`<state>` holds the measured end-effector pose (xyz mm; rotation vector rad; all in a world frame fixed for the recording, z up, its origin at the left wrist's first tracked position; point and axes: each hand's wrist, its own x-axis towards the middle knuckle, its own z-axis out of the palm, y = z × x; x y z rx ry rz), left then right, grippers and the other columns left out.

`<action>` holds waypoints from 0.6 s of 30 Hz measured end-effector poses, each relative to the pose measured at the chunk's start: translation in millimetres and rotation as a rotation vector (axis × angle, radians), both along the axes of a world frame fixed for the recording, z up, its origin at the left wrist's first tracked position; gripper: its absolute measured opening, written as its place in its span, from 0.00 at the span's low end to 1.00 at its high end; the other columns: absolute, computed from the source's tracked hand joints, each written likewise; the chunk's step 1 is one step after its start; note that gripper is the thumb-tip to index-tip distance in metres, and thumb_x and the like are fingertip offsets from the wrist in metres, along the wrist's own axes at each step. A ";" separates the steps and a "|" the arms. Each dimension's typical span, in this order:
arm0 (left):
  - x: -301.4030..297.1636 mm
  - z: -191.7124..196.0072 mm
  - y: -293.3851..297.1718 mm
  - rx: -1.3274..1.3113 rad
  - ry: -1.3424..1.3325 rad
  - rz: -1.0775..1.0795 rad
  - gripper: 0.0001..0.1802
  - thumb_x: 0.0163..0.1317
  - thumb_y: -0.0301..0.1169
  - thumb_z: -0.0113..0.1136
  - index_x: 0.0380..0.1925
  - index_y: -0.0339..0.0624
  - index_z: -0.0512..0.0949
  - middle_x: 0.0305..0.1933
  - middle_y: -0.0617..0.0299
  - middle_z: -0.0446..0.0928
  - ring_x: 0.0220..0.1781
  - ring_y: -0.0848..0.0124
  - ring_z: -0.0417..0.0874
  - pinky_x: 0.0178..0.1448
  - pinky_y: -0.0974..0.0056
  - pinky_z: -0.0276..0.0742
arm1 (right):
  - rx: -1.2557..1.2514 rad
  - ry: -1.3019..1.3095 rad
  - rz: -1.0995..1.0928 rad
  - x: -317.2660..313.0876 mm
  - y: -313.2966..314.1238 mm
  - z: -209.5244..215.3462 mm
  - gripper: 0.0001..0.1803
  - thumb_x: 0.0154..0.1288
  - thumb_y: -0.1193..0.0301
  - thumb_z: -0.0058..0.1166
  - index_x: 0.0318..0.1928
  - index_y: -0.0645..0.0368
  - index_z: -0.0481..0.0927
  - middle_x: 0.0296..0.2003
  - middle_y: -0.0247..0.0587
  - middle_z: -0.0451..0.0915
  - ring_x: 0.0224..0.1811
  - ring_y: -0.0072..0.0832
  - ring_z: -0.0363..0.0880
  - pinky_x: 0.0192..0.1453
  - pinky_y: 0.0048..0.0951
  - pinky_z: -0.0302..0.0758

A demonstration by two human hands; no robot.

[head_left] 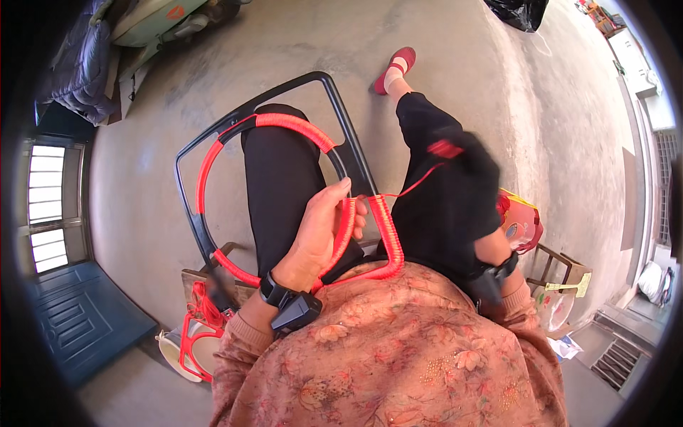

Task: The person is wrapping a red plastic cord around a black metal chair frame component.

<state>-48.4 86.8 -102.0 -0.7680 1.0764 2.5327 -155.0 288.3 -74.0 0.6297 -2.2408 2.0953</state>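
- Your left hand (321, 228) is closed around the red-wrapped rim of the black frame (334, 107), fingers curled over it just above your lap, thumb pointing up.
- Your right hand (462, 153) is blurred and wears a dark glove or sleeve; it seems to pinch the red cord (416, 181) and draw it taut away from the frame, but you cannot tell how tightly it is closed.
- The frame rests across your thighs, a ring inside a squared outer bar.
- By the look of it, the wrapping is well along: red cord covers the ring's near arc, the piece under your left hand and a stretch along the top (295, 124).
- What is left appears to be the ring's bare black lower-left arc (201, 231), the gap near the upper right, and the whole outer bar.
- A low wooden stool (196, 281) sits by your left knee with loose red cord (206, 302) on it; a white dish (178, 352) lies below.
- On your right, a red-and-yellow packet (519, 224) lies on another wooden stand (562, 267).
- Farther out is bare concrete floor (142, 185), a red shoe (395, 67) and a black bag (519, 11).
- Nothing blocks the cord's path; only your own knees crowd the frame.
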 end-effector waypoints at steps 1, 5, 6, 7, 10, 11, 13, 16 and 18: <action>-0.8 2.8 1.7 0.052 0.008 0.050 0.15 0.66 0.41 0.52 0.34 0.38 0.74 0.28 0.58 0.77 0.26 0.71 0.78 0.27 0.68 0.74 | 0.307 0.302 0.153 4.0 -12.0 20.5 0.14 0.58 0.76 0.53 0.47 0.60 0.77 0.47 0.40 0.77 0.50 0.36 0.76 0.54 0.34 0.73; -0.5 6.2 2.1 0.029 0.008 0.036 0.11 0.65 0.35 0.52 0.34 0.38 0.74 0.28 0.58 0.77 0.26 0.73 0.77 0.28 0.70 0.74 | 0.685 0.770 0.422 8.9 -42.9 31.3 0.18 0.55 0.79 0.53 0.49 0.61 0.75 0.47 0.45 0.77 0.49 0.43 0.75 0.54 0.38 0.72; -0.1 5.1 1.3 -0.013 0.059 -0.011 0.10 0.65 0.34 0.52 0.35 0.38 0.74 0.28 0.58 0.77 0.27 0.72 0.77 0.29 0.69 0.74 | 0.684 0.770 0.426 10.0 -42.0 33.6 0.18 0.55 0.79 0.53 0.49 0.61 0.75 0.47 0.45 0.77 0.49 0.43 0.75 0.54 0.38 0.72; 0.8 4.1 1.2 -0.052 0.109 -0.056 0.08 0.64 0.32 0.51 0.36 0.38 0.74 0.29 0.59 0.77 0.28 0.71 0.77 0.31 0.68 0.73 | 0.641 0.563 0.314 12.9 -37.7 38.3 0.19 0.54 0.79 0.54 0.49 0.62 0.75 0.45 0.44 0.78 0.47 0.40 0.77 0.52 0.36 0.74; 0.5 5.1 0.0 -0.109 0.122 -0.071 0.05 0.62 0.27 0.51 0.34 0.37 0.74 0.30 0.59 0.77 0.28 0.71 0.77 0.30 0.70 0.73 | 0.416 0.063 0.160 21.2 -23.1 26.3 0.18 0.55 0.80 0.55 0.48 0.63 0.75 0.42 0.43 0.79 0.41 0.35 0.79 0.46 0.31 0.75; 0.3 4.1 -0.8 -0.107 0.124 -0.070 0.05 0.62 0.27 0.51 0.34 0.37 0.74 0.30 0.59 0.77 0.28 0.71 0.77 0.30 0.70 0.73 | 0.229 -0.227 0.109 22.9 -20.4 19.5 0.16 0.55 0.81 0.55 0.47 0.63 0.76 0.41 0.43 0.79 0.37 0.33 0.80 0.43 0.28 0.76; 1.1 1.9 -3.2 -0.042 0.080 -0.053 0.07 0.63 0.29 0.51 0.34 0.37 0.74 0.29 0.58 0.77 0.28 0.70 0.78 0.31 0.68 0.74 | 0.251 -0.268 0.187 24.7 -19.0 14.5 0.13 0.56 0.80 0.55 0.45 0.62 0.78 0.39 0.43 0.80 0.35 0.31 0.79 0.40 0.27 0.76; 0.4 7.0 -2.5 0.039 0.033 0.018 0.10 0.64 0.33 0.54 0.33 0.37 0.75 0.27 0.60 0.78 0.25 0.74 0.78 0.28 0.71 0.75 | 0.308 -0.150 0.294 26.1 -29.6 2.9 0.09 0.57 0.80 0.55 0.40 0.61 0.79 0.37 0.42 0.80 0.32 0.30 0.79 0.37 0.26 0.75; -0.8 6.8 -0.5 0.013 0.024 0.016 0.12 0.64 0.36 0.55 0.32 0.37 0.75 0.27 0.60 0.78 0.25 0.74 0.78 0.28 0.70 0.75 | 0.345 0.012 0.320 23.5 -34.1 -0.4 0.08 0.56 0.80 0.56 0.38 0.60 0.80 0.36 0.42 0.80 0.31 0.30 0.79 0.36 0.27 0.75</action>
